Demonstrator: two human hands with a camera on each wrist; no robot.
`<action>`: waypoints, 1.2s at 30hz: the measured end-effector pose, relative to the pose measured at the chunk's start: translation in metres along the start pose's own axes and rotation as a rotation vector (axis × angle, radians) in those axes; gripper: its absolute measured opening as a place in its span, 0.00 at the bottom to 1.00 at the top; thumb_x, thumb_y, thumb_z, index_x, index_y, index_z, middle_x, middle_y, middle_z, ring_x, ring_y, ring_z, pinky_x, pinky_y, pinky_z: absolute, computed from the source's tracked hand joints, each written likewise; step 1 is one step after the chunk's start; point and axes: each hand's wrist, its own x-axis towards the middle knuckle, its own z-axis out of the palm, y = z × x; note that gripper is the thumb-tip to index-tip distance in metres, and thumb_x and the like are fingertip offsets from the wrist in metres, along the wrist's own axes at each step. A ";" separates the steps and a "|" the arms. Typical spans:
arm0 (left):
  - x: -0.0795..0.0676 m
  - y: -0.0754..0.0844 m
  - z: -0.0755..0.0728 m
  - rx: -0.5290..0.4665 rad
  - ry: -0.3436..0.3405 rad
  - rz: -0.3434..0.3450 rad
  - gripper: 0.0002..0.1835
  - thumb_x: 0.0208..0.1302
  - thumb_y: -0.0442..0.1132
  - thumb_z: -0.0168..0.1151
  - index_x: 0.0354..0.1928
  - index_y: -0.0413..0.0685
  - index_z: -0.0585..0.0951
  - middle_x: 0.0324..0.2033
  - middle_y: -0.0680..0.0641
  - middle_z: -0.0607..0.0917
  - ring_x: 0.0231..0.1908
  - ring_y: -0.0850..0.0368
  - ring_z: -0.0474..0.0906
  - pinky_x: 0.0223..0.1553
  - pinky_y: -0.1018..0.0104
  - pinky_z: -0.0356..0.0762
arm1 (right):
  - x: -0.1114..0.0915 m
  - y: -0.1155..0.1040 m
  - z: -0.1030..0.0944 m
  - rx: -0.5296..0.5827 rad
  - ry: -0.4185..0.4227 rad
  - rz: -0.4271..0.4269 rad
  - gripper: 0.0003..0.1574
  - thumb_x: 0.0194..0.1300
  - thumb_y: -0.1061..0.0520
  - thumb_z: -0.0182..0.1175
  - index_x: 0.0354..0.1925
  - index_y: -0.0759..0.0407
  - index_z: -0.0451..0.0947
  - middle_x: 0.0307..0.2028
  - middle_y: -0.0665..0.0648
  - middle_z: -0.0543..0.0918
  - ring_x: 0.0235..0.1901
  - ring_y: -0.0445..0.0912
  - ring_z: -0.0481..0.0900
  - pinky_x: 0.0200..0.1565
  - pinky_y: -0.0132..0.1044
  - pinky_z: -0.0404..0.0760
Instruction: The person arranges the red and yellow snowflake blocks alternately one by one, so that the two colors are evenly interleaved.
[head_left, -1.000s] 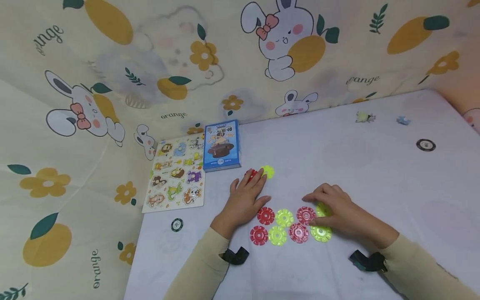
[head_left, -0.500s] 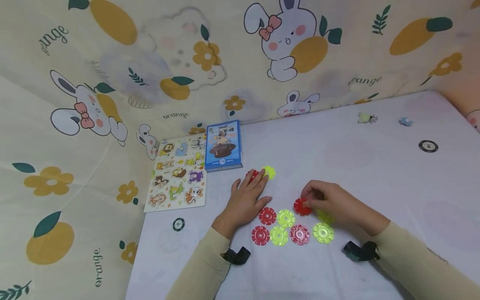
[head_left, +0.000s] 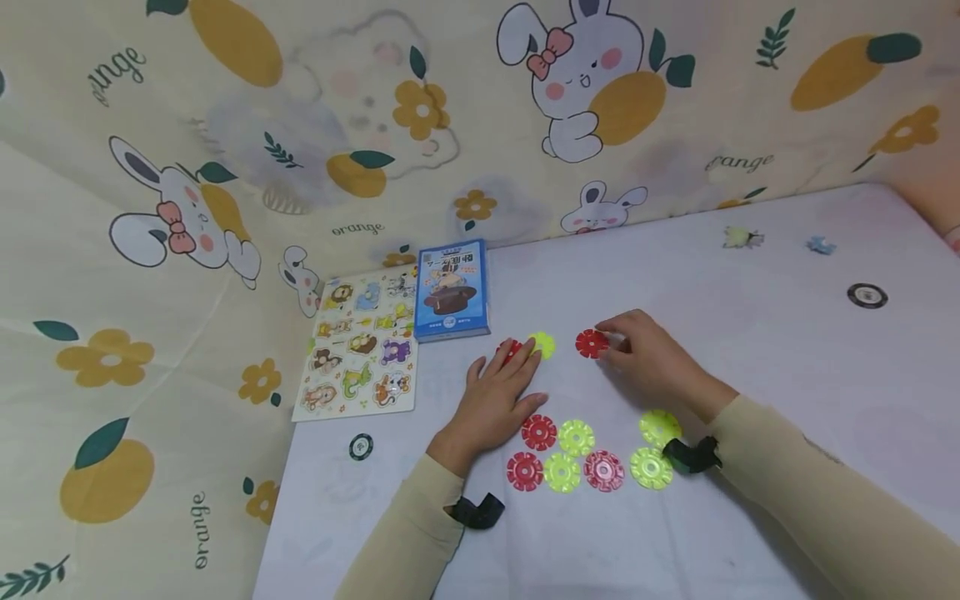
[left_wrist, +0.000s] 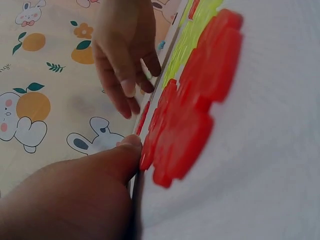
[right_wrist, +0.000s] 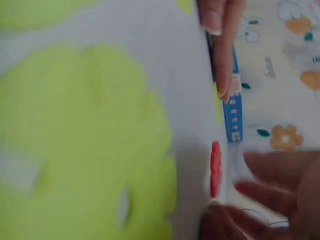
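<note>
Notably, the right hand (head_left: 652,358) has thumb and fingers parted at the near rim of a red disc (head_left: 591,343); the disc lies flat on the cloth, no grip seen. Clock taken from that disc, 12 at the wall.

Risks, as judged: a thumb leaving the rim could drag it askew. Left hand (head_left: 491,404), at 8, fingers spread, fingertips over a second red disc (head_left: 514,351) beside a yellow disc (head_left: 546,345); a slip there could part the pair. Right wrist's black mount (head_left: 692,455), at 5, hangs very near two yellow discs (head_left: 652,468); a dropped wrist could sweep them. Contact: cannot tell.

Surface: white tablecloth (head_left: 750,350), faint creases toward 6. Blue box (head_left: 452,308) between 9 and 10, animal board (head_left: 378,346) at 9. Black-rimmed chips (head_left: 867,295) at 3 and 8.

Room: cream printed curtain (head_left: 487,50), rabbits and oranges, from 9 round past 12.
</note>
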 end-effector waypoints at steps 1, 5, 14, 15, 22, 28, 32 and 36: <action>0.000 0.000 0.000 0.003 0.000 0.001 0.38 0.68 0.65 0.41 0.75 0.62 0.51 0.74 0.60 0.44 0.72 0.53 0.35 0.65 0.41 0.39 | -0.003 -0.001 0.001 -0.084 -0.014 -0.043 0.30 0.63 0.52 0.64 0.62 0.58 0.72 0.59 0.60 0.69 0.54 0.56 0.68 0.52 0.53 0.73; 0.000 0.000 -0.001 0.018 -0.001 -0.007 0.38 0.68 0.66 0.40 0.75 0.63 0.50 0.74 0.60 0.43 0.72 0.53 0.34 0.65 0.41 0.39 | -0.011 -0.007 0.005 -0.395 -0.087 -0.201 0.42 0.60 0.44 0.66 0.67 0.59 0.67 0.68 0.62 0.62 0.63 0.61 0.58 0.56 0.60 0.66; 0.001 -0.001 0.000 0.019 -0.005 -0.003 0.37 0.69 0.66 0.40 0.75 0.63 0.50 0.74 0.60 0.43 0.72 0.53 0.34 0.65 0.41 0.40 | -0.004 -0.017 0.009 -0.501 -0.168 -0.244 0.49 0.62 0.40 0.63 0.71 0.60 0.58 0.72 0.60 0.53 0.70 0.60 0.48 0.57 0.67 0.58; 0.001 0.000 0.000 0.018 -0.005 -0.002 0.37 0.69 0.66 0.40 0.75 0.63 0.50 0.74 0.60 0.43 0.72 0.53 0.34 0.65 0.41 0.40 | -0.002 -0.017 0.010 -0.496 -0.172 -0.239 0.49 0.61 0.39 0.63 0.72 0.60 0.58 0.73 0.59 0.53 0.70 0.60 0.47 0.57 0.67 0.57; 0.001 -0.001 0.001 0.016 -0.006 -0.001 0.37 0.69 0.66 0.40 0.75 0.62 0.51 0.74 0.60 0.44 0.72 0.53 0.34 0.65 0.41 0.41 | 0.006 -0.017 0.020 -0.487 -0.198 -0.220 0.54 0.58 0.34 0.63 0.73 0.57 0.56 0.74 0.57 0.50 0.71 0.62 0.43 0.57 0.68 0.54; 0.001 0.000 0.001 0.012 -0.002 0.004 0.37 0.69 0.65 0.41 0.75 0.62 0.52 0.74 0.59 0.44 0.72 0.52 0.35 0.64 0.40 0.41 | 0.003 -0.018 0.017 -0.385 -0.165 -0.207 0.54 0.58 0.32 0.62 0.73 0.52 0.56 0.73 0.58 0.50 0.70 0.62 0.45 0.56 0.67 0.55; 0.000 0.000 0.000 0.008 -0.001 0.007 0.37 0.69 0.65 0.41 0.75 0.61 0.52 0.74 0.59 0.45 0.72 0.52 0.36 0.64 0.39 0.42 | -0.007 -0.013 0.004 -0.152 -0.099 -0.184 0.49 0.60 0.33 0.61 0.72 0.47 0.58 0.72 0.56 0.55 0.69 0.58 0.51 0.59 0.65 0.57; 0.001 0.001 0.000 0.016 -0.010 -0.002 0.37 0.68 0.66 0.41 0.75 0.62 0.51 0.74 0.60 0.43 0.72 0.53 0.34 0.65 0.40 0.40 | -0.025 -0.004 -0.015 0.133 -0.068 -0.183 0.42 0.64 0.38 0.59 0.72 0.42 0.57 0.69 0.53 0.61 0.64 0.55 0.62 0.55 0.60 0.67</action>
